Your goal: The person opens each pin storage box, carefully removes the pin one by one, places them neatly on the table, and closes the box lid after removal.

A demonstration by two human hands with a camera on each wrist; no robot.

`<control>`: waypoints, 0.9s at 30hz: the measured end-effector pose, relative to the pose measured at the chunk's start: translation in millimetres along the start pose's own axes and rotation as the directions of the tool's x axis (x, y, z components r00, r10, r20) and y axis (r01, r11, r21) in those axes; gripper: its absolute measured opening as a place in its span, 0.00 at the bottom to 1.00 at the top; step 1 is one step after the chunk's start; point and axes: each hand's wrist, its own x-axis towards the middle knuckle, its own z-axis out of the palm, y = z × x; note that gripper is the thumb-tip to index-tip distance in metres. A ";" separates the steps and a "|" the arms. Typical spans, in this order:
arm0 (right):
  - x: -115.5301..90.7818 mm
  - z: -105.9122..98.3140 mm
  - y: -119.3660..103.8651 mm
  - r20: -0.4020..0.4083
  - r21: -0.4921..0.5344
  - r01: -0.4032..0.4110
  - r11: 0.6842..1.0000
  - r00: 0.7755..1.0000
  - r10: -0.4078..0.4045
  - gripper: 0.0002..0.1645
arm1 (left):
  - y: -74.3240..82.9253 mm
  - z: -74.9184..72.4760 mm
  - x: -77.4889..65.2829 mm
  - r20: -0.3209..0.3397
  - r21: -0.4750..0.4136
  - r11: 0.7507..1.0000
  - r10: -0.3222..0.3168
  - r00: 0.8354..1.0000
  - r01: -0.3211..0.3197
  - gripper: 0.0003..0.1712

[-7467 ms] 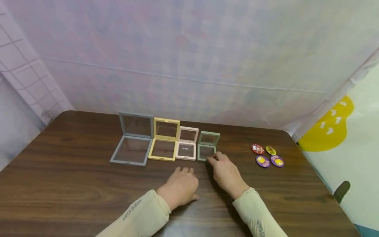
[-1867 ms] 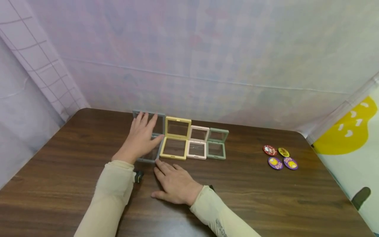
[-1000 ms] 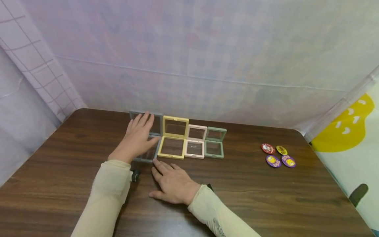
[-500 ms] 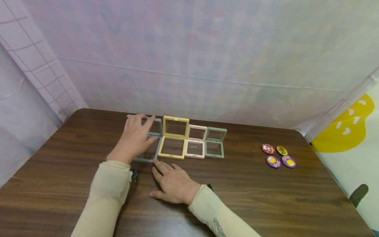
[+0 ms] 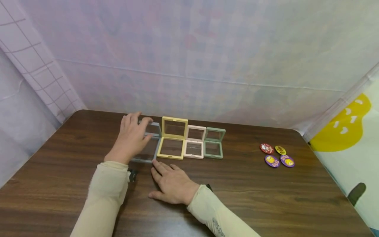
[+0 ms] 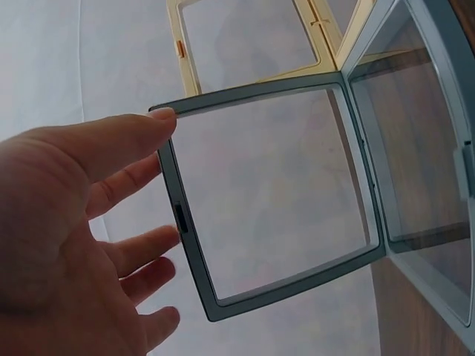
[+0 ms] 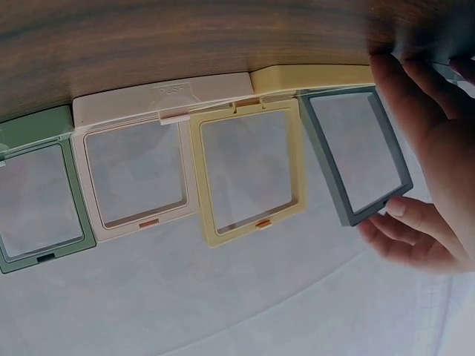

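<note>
Four hinged display frames with clear film windows stand unfolded in a row on the table: a large blue-grey frame, a yellow frame, a pink frame and a green frame. My left hand holds the blue-grey frame's lid by its upper edge. The left wrist view has the thumb on the lid's corner and the other fingers along that edge. This lid leans forward over its base, partly hidden by the hand. My right hand lies flat, fingertips at the base's front right corner.
Several round badges lie grouped at the right: a red badge, a yellow badge and two purple ones. A patterned cloth hangs behind the table. A small black device sits at the left wrist.
The right hand went from the green frame to the blue-grey one, and the left hand reached its lid. Lately the left fingers bent over the lid's edge and tipped it forward.
</note>
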 end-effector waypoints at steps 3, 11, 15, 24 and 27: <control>0.4 0.1 0.2 0.001 0.003 -0.002 1.000 1.000 0.002 0.47 | -1.2 -2.4 -0.1 -0.001 0.012 1.000 0.009 1.000 -0.009 0.21; 0.8 0.0 0.2 0.005 0.010 -0.006 1.000 1.000 0.006 0.47 | -3.3 -10.3 -1.4 0.178 -0.026 1.000 -0.004 0.984 0.008 0.17; 0.4 0.0 -0.2 0.002 0.007 -0.011 1.000 1.000 0.011 0.48 | -6.1 -13.1 -1.7 0.288 -0.061 0.997 -0.018 0.957 0.037 0.17; 0.1 0.9 0.0 -0.004 0.009 -0.010 1.000 1.000 0.010 0.48 | -11.5 -8.4 1.6 0.493 -0.137 0.985 -0.027 0.869 0.109 0.09; 0.0 0.7 -0.3 -0.011 0.001 -0.007 1.000 1.000 0.007 0.47 | -12.7 -4.6 1.7 0.516 -0.136 0.985 -0.020 0.856 0.105 0.05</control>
